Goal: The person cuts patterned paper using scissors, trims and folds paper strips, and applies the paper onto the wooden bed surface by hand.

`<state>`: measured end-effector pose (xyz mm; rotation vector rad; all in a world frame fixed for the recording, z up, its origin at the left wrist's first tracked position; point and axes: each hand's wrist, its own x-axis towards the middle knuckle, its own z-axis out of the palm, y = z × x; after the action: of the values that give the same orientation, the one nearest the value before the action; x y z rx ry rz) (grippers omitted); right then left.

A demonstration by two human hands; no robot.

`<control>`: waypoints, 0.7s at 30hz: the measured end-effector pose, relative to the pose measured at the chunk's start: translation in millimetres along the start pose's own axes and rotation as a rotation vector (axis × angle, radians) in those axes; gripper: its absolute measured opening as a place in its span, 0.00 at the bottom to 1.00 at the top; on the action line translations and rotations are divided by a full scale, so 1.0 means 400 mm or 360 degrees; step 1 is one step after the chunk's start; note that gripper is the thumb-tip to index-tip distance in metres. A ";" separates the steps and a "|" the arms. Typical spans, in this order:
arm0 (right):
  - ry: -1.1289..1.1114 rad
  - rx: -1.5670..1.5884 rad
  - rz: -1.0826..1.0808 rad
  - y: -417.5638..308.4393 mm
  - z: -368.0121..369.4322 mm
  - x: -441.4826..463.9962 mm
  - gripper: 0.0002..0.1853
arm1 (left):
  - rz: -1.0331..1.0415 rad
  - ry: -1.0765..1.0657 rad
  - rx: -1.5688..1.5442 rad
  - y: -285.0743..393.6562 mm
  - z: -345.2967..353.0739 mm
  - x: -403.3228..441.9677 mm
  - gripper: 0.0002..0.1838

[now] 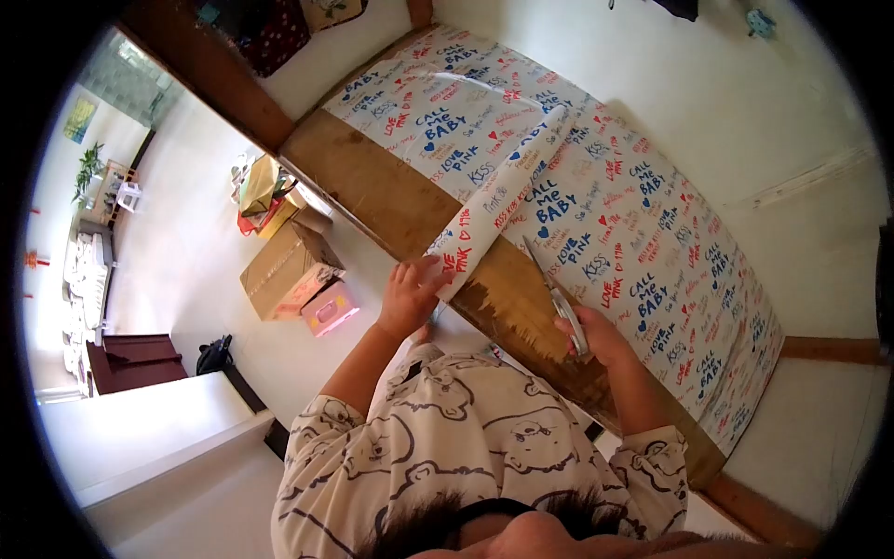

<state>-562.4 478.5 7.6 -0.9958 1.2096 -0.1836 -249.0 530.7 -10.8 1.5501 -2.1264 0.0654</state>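
Observation:
My left hand (410,293) is closed on the near end of a roll of printed paper (484,214), white with red and blue lettering. The roll lies at a slant over the wooden surface (349,172). In my right hand (607,337) is a pair of scissors (563,303), the fingers around its handles and the blades pointing away from me. Those blades are over the wood beside the edge of a printed sheet (643,252), which covers much of the surface on the right. Whether the blades are apart is hard to see.
A cardboard box (289,270), a pink box (330,308) and a yellow bag (261,186) stand on the floor to the left. A white wall (745,121) borders the surface at the far right. Bare wood with a ragged, worn patch (526,312) runs along the near edge.

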 end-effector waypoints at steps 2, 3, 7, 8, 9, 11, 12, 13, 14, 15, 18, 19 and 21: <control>-0.0064 -0.0011 0.0072 0.009 0.002 0.003 0.17 | 0.0007 -0.0021 0.0111 0.005 0.008 0.007 0.26; -0.0050 0.0003 0.0069 0.013 0.005 0.004 0.17 | -0.0017 -0.0035 0.0229 0.013 0.012 0.010 0.25; 0.0015 0.0128 0.0019 -0.002 0.024 -0.001 0.19 | 0.0473 0.0036 0.0164 0.002 0.028 0.036 0.21; 0.0069 0.0149 -0.0029 0.004 0.034 -0.007 0.20 | 0.0444 -0.0017 0.0133 0.004 0.027 0.033 0.20; 0.0076 0.0152 -0.0031 0.009 0.036 -0.010 0.20 | 0.0451 -0.0015 0.0130 -0.001 0.028 0.036 0.20; 0.0075 0.0208 -0.0026 0.013 0.040 -0.012 0.21 | 0.0438 -0.0084 -0.0107 -0.014 0.027 0.042 0.20; 0.0078 0.0209 -0.0027 0.004 0.045 -0.018 0.21 | 0.0441 -0.0083 -0.0108 -0.016 0.028 0.042 0.20; 0.0073 0.0156 -0.0136 -0.016 0.058 -0.029 0.23 | 0.0409 -0.0056 -0.0151 -0.025 0.028 0.043 0.21; 0.0055 0.0099 -0.0243 -0.024 0.062 -0.038 0.25 | 0.0366 -0.0034 -0.0185 -0.023 0.028 0.040 0.21; 0.0059 0.0100 -0.0244 -0.009 0.062 -0.030 0.25 | 0.0369 -0.0033 -0.0187 -0.024 0.029 0.037 0.21; -0.0029 0.0067 -0.0187 0.037 0.067 0.006 0.30 | 0.0123 0.0123 -0.0436 -0.032 0.029 0.027 0.23; -0.0117 0.0083 -0.0178 0.031 0.076 0.013 0.32 | 0.0068 0.0151 -0.0453 -0.035 0.028 0.025 0.23; -0.0213 0.0103 -0.0166 0.023 0.077 0.015 0.34 | 0.0007 0.0173 -0.0464 -0.037 0.029 0.023 0.23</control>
<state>-537.5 496.8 -2.8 -0.9996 1.0247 -0.2333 -242.1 513.8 -20.9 1.3402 -1.9552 -0.1493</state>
